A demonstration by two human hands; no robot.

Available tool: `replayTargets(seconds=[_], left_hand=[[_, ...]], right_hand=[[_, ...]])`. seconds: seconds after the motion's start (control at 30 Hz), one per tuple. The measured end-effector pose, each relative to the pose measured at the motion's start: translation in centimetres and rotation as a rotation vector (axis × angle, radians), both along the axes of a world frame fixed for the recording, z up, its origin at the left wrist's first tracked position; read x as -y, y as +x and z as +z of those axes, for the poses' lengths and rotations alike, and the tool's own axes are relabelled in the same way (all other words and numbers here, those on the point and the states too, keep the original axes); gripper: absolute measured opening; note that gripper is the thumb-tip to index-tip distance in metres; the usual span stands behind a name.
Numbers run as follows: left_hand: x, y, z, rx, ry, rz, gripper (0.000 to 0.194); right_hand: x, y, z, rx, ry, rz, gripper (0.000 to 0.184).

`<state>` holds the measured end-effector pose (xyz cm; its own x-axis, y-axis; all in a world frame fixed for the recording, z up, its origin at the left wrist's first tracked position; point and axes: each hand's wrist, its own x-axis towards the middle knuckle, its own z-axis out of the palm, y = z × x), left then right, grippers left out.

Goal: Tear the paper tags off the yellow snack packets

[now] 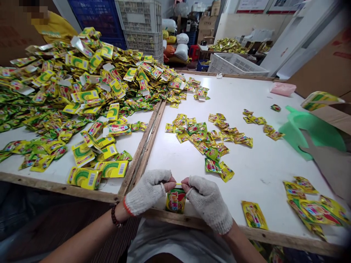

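Note:
In fingerless white knit gloves, my left hand (150,191) and my right hand (208,201) meet at the table's front edge. Between them hangs a small green and yellow candy packet (175,202) with a red fruit picture. Each hand pinches a top corner of it between thumb and fingers. A thin yellow strip shows along its top, between the fingertips. Beyond my hands lie scattered small packets (203,138), yellow and green. To the right of my right hand lies a single yellow packet (254,214), flat near the edge.
A big heap of packets and yellow cartons (90,73) covers the left table, past a wooden strip (148,142). At right are larger packets (315,208), a green plastic scoop (309,128) and cardboard (323,157). Crates (142,25) stand behind; a person's yellow sleeve (59,27) shows far left.

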<state>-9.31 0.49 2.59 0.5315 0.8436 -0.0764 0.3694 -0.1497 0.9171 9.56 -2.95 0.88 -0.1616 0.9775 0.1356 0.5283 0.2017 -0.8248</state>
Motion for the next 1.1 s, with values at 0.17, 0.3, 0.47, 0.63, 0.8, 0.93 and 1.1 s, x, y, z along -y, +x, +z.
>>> replayTargets(seconds=[0.17, 0.3, 0.47, 0.63, 0.8, 0.93, 1.1], left_hand=[[1.0, -1.0, -1.3, 0.065, 0.176, -0.134, 0.019], [1.9, -0.8, -2.6, 0.044, 0.167, -0.059, 0.016], [2.2, 0.4, -3.0, 0.085, -0.021, 0.076, 0.017], [2.1, 0.7, -3.9, 0.172, -0.147, 0.148, 0.031], [2.3, 0.6, -4.2, 0.101, -0.085, 0.167, 0.026], [2.5, 0.8, -4.1, 0.044, -0.04, 0.176, 0.022], [2.7, 0.9, -4.0, 0.05, -0.033, 0.194, 0.025]], right_hand=[[0.5, 1.0, -0.2, -0.056, 0.078, 0.191, 0.021], [1.3, 1.4, -1.3, -0.061, 0.176, 0.204, 0.025], [1.7, 0.9, -2.7, -0.06, 0.218, 0.096, 0.025], [1.9, 0.4, -3.0, -0.17, 0.023, -0.122, 0.025], [1.9, 0.8, -3.4, -0.154, 0.129, -0.057, 0.019], [1.8, 1.0, -4.0, -0.089, 0.261, 0.024, 0.028], [2.2, 0.5, -3.7, -0.073, 0.081, -0.086, 0.022]])
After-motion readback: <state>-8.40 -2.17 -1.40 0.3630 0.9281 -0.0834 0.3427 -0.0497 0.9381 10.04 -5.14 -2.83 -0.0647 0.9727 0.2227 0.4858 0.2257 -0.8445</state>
